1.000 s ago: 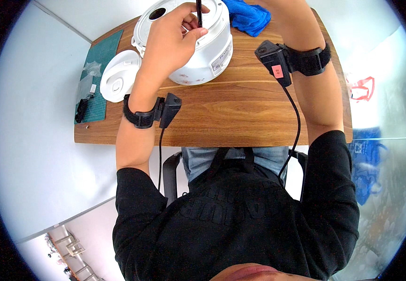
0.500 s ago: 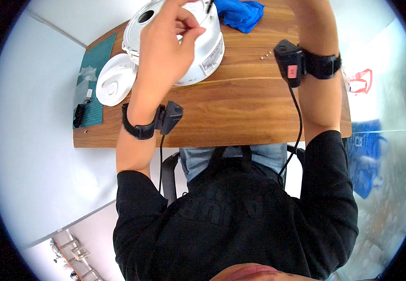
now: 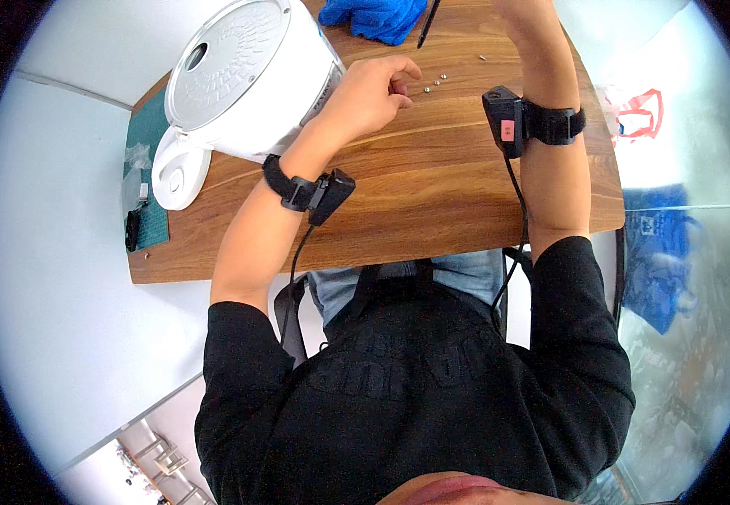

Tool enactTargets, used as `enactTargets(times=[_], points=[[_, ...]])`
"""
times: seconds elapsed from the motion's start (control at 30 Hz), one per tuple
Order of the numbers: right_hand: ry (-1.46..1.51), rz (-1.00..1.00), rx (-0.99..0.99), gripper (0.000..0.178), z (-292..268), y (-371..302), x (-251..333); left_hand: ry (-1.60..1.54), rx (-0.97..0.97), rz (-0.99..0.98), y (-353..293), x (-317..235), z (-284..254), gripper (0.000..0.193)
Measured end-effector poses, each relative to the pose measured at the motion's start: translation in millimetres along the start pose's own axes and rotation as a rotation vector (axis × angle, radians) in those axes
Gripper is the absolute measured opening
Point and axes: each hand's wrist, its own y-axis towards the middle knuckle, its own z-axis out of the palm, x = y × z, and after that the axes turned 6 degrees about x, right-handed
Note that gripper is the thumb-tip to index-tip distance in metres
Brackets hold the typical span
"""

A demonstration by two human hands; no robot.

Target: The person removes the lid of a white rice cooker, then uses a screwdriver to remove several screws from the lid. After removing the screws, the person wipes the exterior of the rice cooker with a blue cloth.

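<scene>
My left hand (image 3: 375, 94) hovers over the wooden table, index finger stretched out and the other fingers curled; its thumb is apart and nothing shows in it. Just right of its fingertips lie small metal screws (image 3: 436, 82). Touching or close behind my left wrist is a round white appliance (image 3: 298, 80) with a grey disc face and a dark round hole. At the upper edge my right hand (image 3: 523, 7) is cut off, so its fingers are hidden. A thin black rod (image 3: 428, 25), like a screwdriver shaft, points down between the hands; what holds it is out of view.
A white plastic part (image 3: 181, 178) with a raised loop rests by the appliance, partly on a green cutting mat (image 3: 156, 220). Blue cloth (image 3: 378, 17) lies at the far side. Another tiny screw (image 3: 483, 57) sits farther right. Cables hang from both wrist-worn devices.
My left hand has moved right, off the appliance's top to beside the screws, and its pinch has loosened. The view has shifted, and the appliance appears farther left.
</scene>
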Motion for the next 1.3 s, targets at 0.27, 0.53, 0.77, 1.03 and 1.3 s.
enactTargets(times=[0.27, 0.53, 0.77, 1.03, 1.3], points=[[-0.133, 0.047, 0.011, 0.068, -2.6, -3.8, 7.1, 0.069, 0.025, -0.051, 31.2, 17.1, 31.3, 0.04], [-0.218, 0.088, 0.007, 0.066, 1.4, -3.8, 11.4, 0.033, 0.07, -0.101, 42.6, 17.7, 34.9, 0.045], [-0.213, 0.111, -0.005, 0.064, 1.4, -3.9, 13.7, 0.031, 0.081, -0.112, 40.6, 21.5, 36.7, 0.051], [-0.243, 0.079, -0.036, 0.064, -2.0, -2.9, 5.4, 0.115, -0.089, 0.016, -26.3, -24.8, -16.6, 0.045], [-0.153, -0.018, 0.006, 0.063, 10.4, -6.0, 2.6, 0.351, -0.49, 0.342, -65.5, -54.8, -69.9, 0.034]])
